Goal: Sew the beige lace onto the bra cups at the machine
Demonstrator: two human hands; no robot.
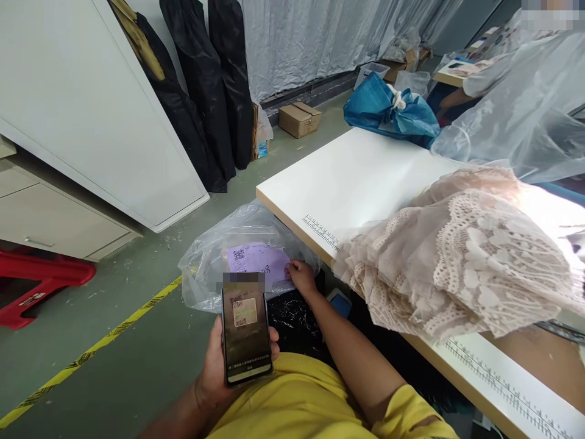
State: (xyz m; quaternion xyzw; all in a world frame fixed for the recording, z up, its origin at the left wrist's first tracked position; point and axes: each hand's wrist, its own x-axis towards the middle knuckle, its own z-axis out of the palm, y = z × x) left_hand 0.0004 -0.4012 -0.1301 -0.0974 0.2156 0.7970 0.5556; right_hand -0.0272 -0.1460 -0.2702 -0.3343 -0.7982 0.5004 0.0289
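Note:
My left hand [214, 353] is wrapped round a smartphone [247, 341], held upright in front of my body. A framed QR code shows on its lit screen. Beyond the phone lies a purple paper slip [258, 261] with a printed QR code and handwriting. My right hand [301, 277] pinches the slip's right edge between thumb and fingers. Under and around the slip is a clear plastic bag [208, 238], low beside the table corner. Part of the slip's lower edge is covered by the phone.
Beige lace fabric [457, 262] is heaped on the white table [347, 177], which has ruler marks along its edge. A blue tied bundle [393, 113] sits at the far side. Left are a white cabinet [105, 103] and a red stool [46, 283]. A cardboard box [299, 119] stands on the floor.

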